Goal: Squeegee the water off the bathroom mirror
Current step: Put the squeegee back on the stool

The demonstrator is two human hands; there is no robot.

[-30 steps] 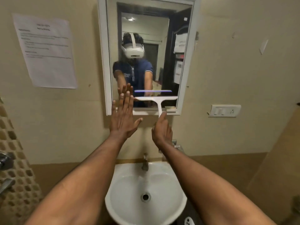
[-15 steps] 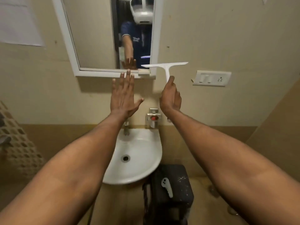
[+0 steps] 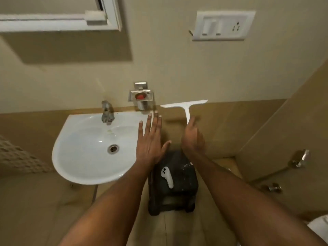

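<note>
We find no brand, label or legible writing anywhere in this view. Largest before us is the beige wall (image 3: pixel 177 64), then the white sink (image 3: pixel 74 167) with its tap (image 3: pixel 106 112) at the back rim. To the sink's right, on the floor, stands a dark stool (image 3: pixel 184 192) with a small white controller (image 3: pixel 167 176) lying on top. Of the mirror (image 3: pixel 58 22) we see only the lower white frame at the top left; half a second ago it showed the glass and a reflection, so our gaze has dropped. A white switch plate (image 3: pixel 223 25) sits high on the right, and a metal soap holder (image 3: pixel 141 96) with something red in it is fixed above the sink's right edge.

Our left hand (image 3: pixel 150 144) is flat, fingers straight and close together, thumb spread aside, over the sink's right rim; earlier it was raised just under the mirror frame. Our right hand (image 3: pixel 193 139) is wrapped around the handle of the white squeegee (image 3: pixel 185 105), blade level and uppermost. The squeegee is now well below the mirror, in front of the lower tan wall band beside the soap holder, where before it was level with the frame's bottom corner.
</note>
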